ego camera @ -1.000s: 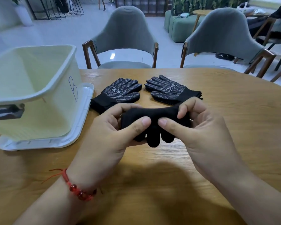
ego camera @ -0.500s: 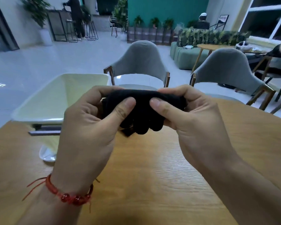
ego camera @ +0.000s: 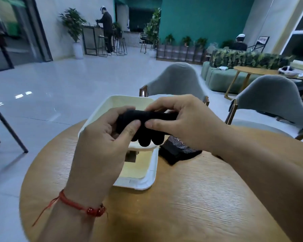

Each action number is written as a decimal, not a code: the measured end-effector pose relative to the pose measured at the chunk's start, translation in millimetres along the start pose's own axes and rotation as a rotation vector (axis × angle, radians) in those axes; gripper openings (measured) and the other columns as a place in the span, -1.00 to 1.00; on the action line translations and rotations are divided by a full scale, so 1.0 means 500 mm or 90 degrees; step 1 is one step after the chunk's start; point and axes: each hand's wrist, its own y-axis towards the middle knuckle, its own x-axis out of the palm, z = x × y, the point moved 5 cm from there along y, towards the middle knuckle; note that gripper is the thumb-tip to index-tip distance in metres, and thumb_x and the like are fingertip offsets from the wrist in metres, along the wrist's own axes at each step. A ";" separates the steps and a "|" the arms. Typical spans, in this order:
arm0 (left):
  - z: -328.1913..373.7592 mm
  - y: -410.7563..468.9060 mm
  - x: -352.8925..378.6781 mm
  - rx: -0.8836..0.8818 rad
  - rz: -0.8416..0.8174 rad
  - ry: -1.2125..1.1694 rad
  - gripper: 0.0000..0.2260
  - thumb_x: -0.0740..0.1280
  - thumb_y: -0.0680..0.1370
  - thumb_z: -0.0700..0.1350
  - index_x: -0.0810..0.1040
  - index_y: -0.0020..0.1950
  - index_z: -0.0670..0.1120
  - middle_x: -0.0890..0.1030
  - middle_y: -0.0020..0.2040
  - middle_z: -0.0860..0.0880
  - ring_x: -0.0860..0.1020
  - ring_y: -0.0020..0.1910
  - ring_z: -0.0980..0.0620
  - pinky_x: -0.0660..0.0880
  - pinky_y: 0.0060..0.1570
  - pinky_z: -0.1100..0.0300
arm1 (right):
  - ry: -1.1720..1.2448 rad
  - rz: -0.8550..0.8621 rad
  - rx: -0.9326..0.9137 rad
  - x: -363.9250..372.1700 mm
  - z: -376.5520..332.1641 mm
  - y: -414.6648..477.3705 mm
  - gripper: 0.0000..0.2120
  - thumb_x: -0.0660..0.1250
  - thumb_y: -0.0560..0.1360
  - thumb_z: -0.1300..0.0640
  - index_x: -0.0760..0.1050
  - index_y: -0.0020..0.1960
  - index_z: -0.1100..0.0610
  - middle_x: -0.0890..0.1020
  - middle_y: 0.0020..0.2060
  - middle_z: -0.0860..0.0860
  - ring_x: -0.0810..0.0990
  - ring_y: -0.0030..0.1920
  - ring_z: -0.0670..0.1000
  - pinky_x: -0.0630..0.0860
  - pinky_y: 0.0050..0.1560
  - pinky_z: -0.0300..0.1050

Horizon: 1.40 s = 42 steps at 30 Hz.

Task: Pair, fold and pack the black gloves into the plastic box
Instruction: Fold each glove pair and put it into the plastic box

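Left hand (ego camera: 101, 137) and right hand (ego camera: 182, 123) raised before box (ego camera: 101, 109), both pinching folded gloves (ego camera: 147, 119), thumbs nearly meeting, loose glove (ego camera: 178, 151) print illegible

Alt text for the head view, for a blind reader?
The left hand and right hand grip a folded bundle of black gloves above the open plastic box on a round wooden table. Another dotted black glove lies right of the box.

Folded gloves (ego camera: 147, 126) in both hands' grip above plastic box (ego camera: 115, 102)
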 end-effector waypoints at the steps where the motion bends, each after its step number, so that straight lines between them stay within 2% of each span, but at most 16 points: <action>1: -0.009 0.007 -0.009 0.007 0.019 0.026 -0.77 0.45 0.61 -0.15 0.69 0.22 0.09 0.75 -0.07 0.09 0.72 -0.03 0.12 0.71 -0.17 0.05 | -0.016 -0.017 0.002 0.005 0.006 0.025 -0.88 0.55 0.57 0.08 0.71 0.09 -0.08 0.77 -0.09 -0.08 0.78 -0.14 0.00 0.69 0.08 0.20; 4: -0.034 0.020 -0.036 0.031 0.094 0.128 -0.75 0.48 0.60 -0.16 0.66 0.22 0.12 0.74 -0.02 0.22 0.68 0.03 0.29 0.62 0.09 0.27 | -0.094 -0.019 0.006 0.015 0.032 0.097 -0.88 0.54 0.57 0.03 0.68 0.08 -0.13 0.74 -0.05 -0.13 0.73 -0.09 -0.03 0.66 0.10 0.14; 7: -0.048 0.025 -0.048 0.042 0.135 0.226 -0.74 0.45 0.60 -0.16 0.60 0.24 0.12 0.70 0.01 0.26 0.65 0.02 0.36 0.56 0.04 0.38 | -0.156 -0.042 0.037 0.037 0.060 0.153 -0.90 0.51 0.57 -0.01 0.65 0.08 -0.13 0.71 -0.04 -0.18 0.67 -0.07 -0.16 0.57 0.02 -0.07; 9: -0.055 0.027 -0.053 0.042 0.144 0.287 -0.72 0.44 0.61 -0.14 0.55 0.27 0.12 0.69 0.04 0.25 0.65 0.05 0.29 0.60 0.06 0.20 | -0.177 -0.067 0.064 0.055 0.076 0.184 -0.88 0.48 0.60 -0.01 0.62 0.12 -0.11 0.71 -0.03 -0.20 0.66 -0.07 -0.16 0.55 -0.03 -0.10; 11: -0.065 0.031 -0.056 0.026 0.144 0.324 -0.68 0.43 0.59 -0.14 0.51 0.29 0.14 0.67 0.06 0.24 0.65 0.06 0.11 0.61 0.09 -0.02 | -0.179 -0.099 0.079 0.078 0.088 0.212 -0.83 0.43 0.62 0.02 0.61 0.20 -0.12 0.71 -0.01 -0.21 0.68 -0.06 -0.13 0.60 -0.01 -0.10; 13: -0.075 0.033 -0.055 0.002 0.134 0.339 -0.63 0.41 0.57 -0.19 0.49 0.29 0.15 0.66 0.09 0.25 0.61 -0.05 -0.04 0.59 0.09 -0.13 | -0.209 -0.142 0.088 0.102 0.096 0.240 -0.81 0.39 0.63 0.06 0.62 0.22 -0.13 0.71 0.02 -0.19 0.67 -0.05 -0.13 0.61 0.00 -0.10; 15: -0.082 0.033 -0.053 -0.014 0.126 0.343 -0.57 0.38 0.54 -0.25 0.48 0.30 0.17 0.65 0.11 0.25 0.52 -0.16 -0.07 0.59 0.08 -0.15 | -0.255 -0.183 0.110 0.123 0.103 0.266 -0.81 0.37 0.61 0.08 0.63 0.18 -0.11 0.70 0.01 -0.16 0.67 -0.03 -0.10 0.63 0.02 -0.06; 18: -0.086 0.034 -0.055 -0.021 0.122 0.353 -0.51 0.34 0.51 -0.31 0.45 0.30 0.19 0.64 0.14 0.24 0.50 -0.20 -0.09 0.60 0.06 -0.16 | -0.322 -0.244 0.162 0.153 0.123 0.298 -0.83 0.39 0.59 0.07 0.63 0.16 -0.08 0.66 -0.08 -0.12 0.66 -0.04 -0.01 0.64 0.06 -0.01; 23: -0.091 0.036 -0.058 -0.031 0.109 0.355 -0.47 0.30 0.50 -0.34 0.44 0.29 0.22 0.62 0.15 0.25 0.61 0.04 -0.06 0.61 0.11 -0.16 | -0.466 -0.299 0.176 0.198 0.160 0.340 -0.76 0.40 0.52 0.04 0.65 0.17 -0.11 0.66 -0.02 -0.15 0.64 0.11 0.05 0.61 0.17 0.04; 26: -0.093 0.037 -0.060 -0.034 0.105 0.363 -0.46 0.27 0.49 -0.35 0.44 0.29 0.23 0.62 0.16 0.24 0.57 0.20 0.01 0.59 0.18 -0.15 | -0.574 -0.295 0.150 0.218 0.187 0.357 -0.70 0.32 0.47 0.06 0.64 0.15 -0.14 0.69 -0.01 -0.13 0.67 0.08 0.08 0.60 -0.01 0.02; 29: -0.098 0.037 -0.060 -0.032 0.102 0.365 -0.46 0.28 0.50 -0.35 0.44 0.29 0.23 0.61 0.15 0.24 0.57 0.20 0.09 0.58 0.23 -0.14 | -0.645 -0.224 0.095 0.224 0.205 0.370 -0.58 0.27 0.46 0.18 0.56 0.24 -0.17 0.64 0.08 -0.09 0.66 0.05 0.11 0.42 -0.26 -0.07; 32: -0.099 0.037 -0.060 -0.024 0.107 0.373 -0.47 0.29 0.51 -0.36 0.45 0.29 0.21 0.61 0.15 0.24 0.58 0.18 0.09 0.58 0.25 -0.14 | -0.643 -0.217 0.081 0.224 0.203 0.375 -0.57 0.24 0.46 0.29 0.58 0.19 -0.13 0.64 0.09 -0.07 0.67 0.01 0.11 0.40 -0.26 -0.08; 36: -0.097 0.037 -0.058 -0.024 0.104 0.376 -0.48 0.30 0.51 -0.35 0.45 0.29 0.21 0.60 0.14 0.24 0.57 0.19 0.07 0.58 0.25 -0.14 | -0.672 -0.299 0.043 0.233 0.200 0.357 -0.67 0.22 0.58 0.22 0.68 0.19 -0.01 0.68 0.10 -0.02 0.66 0.08 0.11 0.31 -0.30 -0.16; 38: -0.094 0.037 -0.056 -0.022 0.099 0.381 -0.48 0.29 0.51 -0.34 0.45 0.29 0.22 0.60 0.15 0.24 0.57 0.21 0.04 0.58 0.25 -0.14 | -0.656 -0.333 0.066 0.240 0.212 0.352 -0.68 0.23 0.58 0.22 0.69 0.21 0.04 0.69 0.11 0.02 0.66 0.10 0.14 0.43 -0.23 -0.15; 40: -0.092 0.036 -0.055 -0.020 0.096 0.387 -0.47 0.28 0.50 -0.34 0.45 0.29 0.23 0.60 0.14 0.25 0.57 0.20 0.02 0.57 0.24 -0.14 | -0.632 -0.359 0.114 0.244 0.228 0.354 -0.67 0.24 0.54 0.19 0.70 0.19 0.03 0.70 0.11 0.02 0.67 0.09 0.16 0.60 0.02 -0.05; 42: -0.089 0.035 -0.054 -0.017 0.096 0.395 -0.47 0.26 0.50 -0.35 0.46 0.28 0.21 0.60 0.13 0.24 0.57 0.19 0.01 0.57 0.24 -0.14 | -0.635 -0.389 0.145 0.245 0.241 0.354 -0.67 0.23 0.53 0.16 0.69 0.17 0.00 0.69 0.05 0.00 0.65 0.07 0.16 0.63 0.14 0.06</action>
